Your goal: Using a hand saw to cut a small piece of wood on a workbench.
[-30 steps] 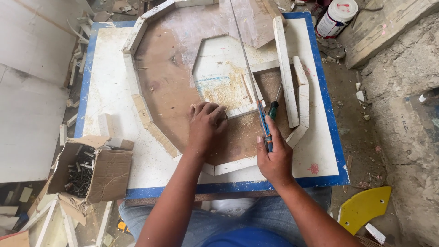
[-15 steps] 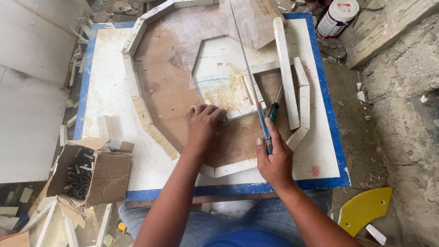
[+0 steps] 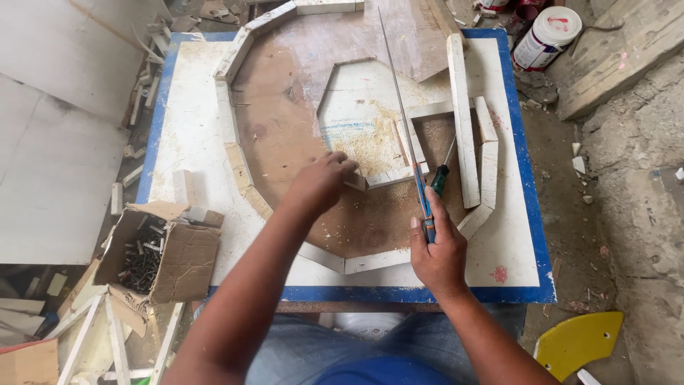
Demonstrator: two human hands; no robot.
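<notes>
**Two hands on a board frame, blade held in the right**

At the far left, a torn cardboard box (image 3: 167, 253) of dark screws sits at the table's near corner, partly over the edge. The table (image 3: 187, 121) has a white top with a blue rim, and on it lies a brown board (image 3: 285, 135) ringed by pale wooden strips set in an angled outline.

The left hand (image 3: 322, 182) reaches in over the brown board, its fingers curled and pressing on the corner of a short pale strip (image 3: 385, 178) at the lower edge of a white many-sided panel (image 3: 360, 117). It grips nothing; it only bears down on the wood.

Just right of it, the right hand (image 3: 438, 249) is closed around the blue and orange handle of a long thin saw blade (image 3: 399, 100), which runs away from the person across the white panel. A green-handled screwdriver (image 3: 442, 175) lies just beside the blade, between it and a long upright white strip (image 3: 462, 121).

Off the table's far right corner stands a white tub (image 3: 545, 36).
</notes>
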